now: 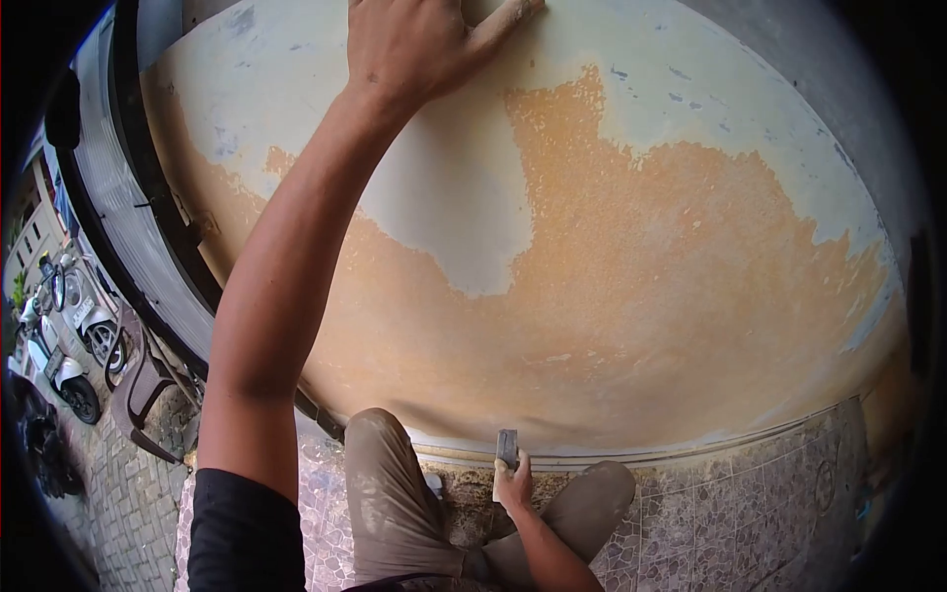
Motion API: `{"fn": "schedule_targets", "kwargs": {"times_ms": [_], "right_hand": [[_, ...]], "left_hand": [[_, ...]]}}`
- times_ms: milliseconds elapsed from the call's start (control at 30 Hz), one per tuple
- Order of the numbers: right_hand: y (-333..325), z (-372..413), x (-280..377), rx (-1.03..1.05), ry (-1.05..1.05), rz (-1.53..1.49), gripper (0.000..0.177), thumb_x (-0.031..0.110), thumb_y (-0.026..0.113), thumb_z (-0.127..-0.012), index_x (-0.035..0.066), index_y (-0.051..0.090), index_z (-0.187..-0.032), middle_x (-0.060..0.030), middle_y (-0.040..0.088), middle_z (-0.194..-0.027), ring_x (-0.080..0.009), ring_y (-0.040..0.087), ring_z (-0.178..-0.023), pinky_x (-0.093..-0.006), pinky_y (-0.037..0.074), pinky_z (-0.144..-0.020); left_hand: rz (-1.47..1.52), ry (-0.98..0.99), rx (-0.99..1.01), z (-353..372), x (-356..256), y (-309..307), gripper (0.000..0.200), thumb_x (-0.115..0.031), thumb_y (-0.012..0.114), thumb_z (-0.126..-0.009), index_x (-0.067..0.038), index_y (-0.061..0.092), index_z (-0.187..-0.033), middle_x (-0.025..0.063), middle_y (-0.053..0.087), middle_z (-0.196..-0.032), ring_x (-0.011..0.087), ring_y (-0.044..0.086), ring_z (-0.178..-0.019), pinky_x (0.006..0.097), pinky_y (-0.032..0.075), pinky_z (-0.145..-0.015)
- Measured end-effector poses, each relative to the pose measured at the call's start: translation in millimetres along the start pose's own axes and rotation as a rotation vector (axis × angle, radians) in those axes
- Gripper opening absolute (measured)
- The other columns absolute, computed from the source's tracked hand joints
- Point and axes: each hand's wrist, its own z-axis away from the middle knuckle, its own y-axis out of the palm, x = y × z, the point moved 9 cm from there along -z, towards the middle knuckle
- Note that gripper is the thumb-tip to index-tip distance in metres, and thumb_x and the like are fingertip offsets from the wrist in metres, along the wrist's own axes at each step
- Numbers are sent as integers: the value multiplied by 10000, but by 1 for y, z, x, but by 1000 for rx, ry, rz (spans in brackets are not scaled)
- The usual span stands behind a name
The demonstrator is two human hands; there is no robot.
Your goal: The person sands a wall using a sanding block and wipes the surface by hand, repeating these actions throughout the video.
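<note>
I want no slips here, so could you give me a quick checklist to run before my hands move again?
1. Block held in the right hand: ok, its top end sticks out past the hand.
2. Left hand pressed on the wall: cannot tell; its fingertips run out of frame.
3. Block touching the wall: cannot tell from this angle.
4. Wall coat even: not ok; pale areas meet orange ones along ragged edges.
5. Chair away from both hands: ok, it stands off to the left.
</note>
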Motion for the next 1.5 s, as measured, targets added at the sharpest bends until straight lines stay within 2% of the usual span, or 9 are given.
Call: {"fn": "schedule_targets", "kwargs": {"times_ms": [167,467,867,1033,1100,1233,1300,1400,1500], "right_hand": [[0,-1,1,-25,-56,-14,547,327,687,-923,93,485,-1374,-218,683,-1106,-391,684,-951,-480,524,-815],[-3,-1,2,-40,-74,-6,535,316,694,-924,81,494,-1361,-221,679,-1123,-409,674,-979,-482,522,-826],[-2,-3,-2,-46,-82,18,562,342,699,-921,104,474,-1378,-232,678,-1122,-433,673,-977,-510,520,-814],[-6,-1,7,-46,-64,35,565,351,696,-925,100,468,-1377,-232,678,-1121,-444,668,-981,-513,520,-812],[-4,0,3,20,65,12,571,333,696,-915,68,495,-1380,-209,662,-1149,-377,656,-1024,-468,508,-862],[-4,-2,0,-37,-14,5,576,336,700,-912,69,494,-1379,-206,669,-1136,-377,663,-1008,-471,512,-851],[-2,-3,0,-14,-20,33,591,394,681,-930,100,463,-1394,-241,668,-1161,-448,665,-1003,-522,513,-835],[-2,-3,-4,-20,1,24,584,343,697,-915,66,487,-1384,-212,669,-1136,-384,666,-1010,-471,516,-848],[0,-6,-7,-48,-55,-11,593,367,687,-918,79,479,-1393,-221,667,-1153,-405,666,-1011,-486,517,-846]], "left_hand": [[100,-38,16,-2,4,-2,696,-530,669,-900,33,553,-1294,184,609,-1230,325,539,-1232,514,239,-1205],[108,-86,-5,-2,4,-3,659,-508,691,-886,26,580,-1257,180,636,-1175,315,563,-1193,513,247,-1205],[169,-75,-34,-2,5,-9,435,-345,618,-965,3,592,-1223,166,638,-1159,321,581,-1167,529,248,-1198],[173,-81,-29,-3,5,-9,438,-343,617,-965,10,590,-1222,166,636,-1163,325,580,-1174,525,249,-1197],[178,-81,-27,-4,4,-11,439,-343,615,-965,12,591,-1222,167,635,-1168,326,580,-1176,523,249,-1199],[185,-81,-18,-3,-1,-16,466,-352,640,-949,13,595,-1235,179,632,-1200,334,578,-1180,519,253,-1199],[188,-73,-27,-4,-5,-21,482,-359,653,-941,13,595,-1241,185,631,-1210,339,577,-1180,518,258,-1196],[184,-109,82,-7,-2,-16,519,-375,680,-922,18,591,-1249,194,629,-1218,347,568,-1195,511,292,-1174],[174,-109,88,-8,-2,-16,556,-370,718,-893,28,585,-1259,201,627,-1232,349,543,-1232,488,335,-1136]]}}
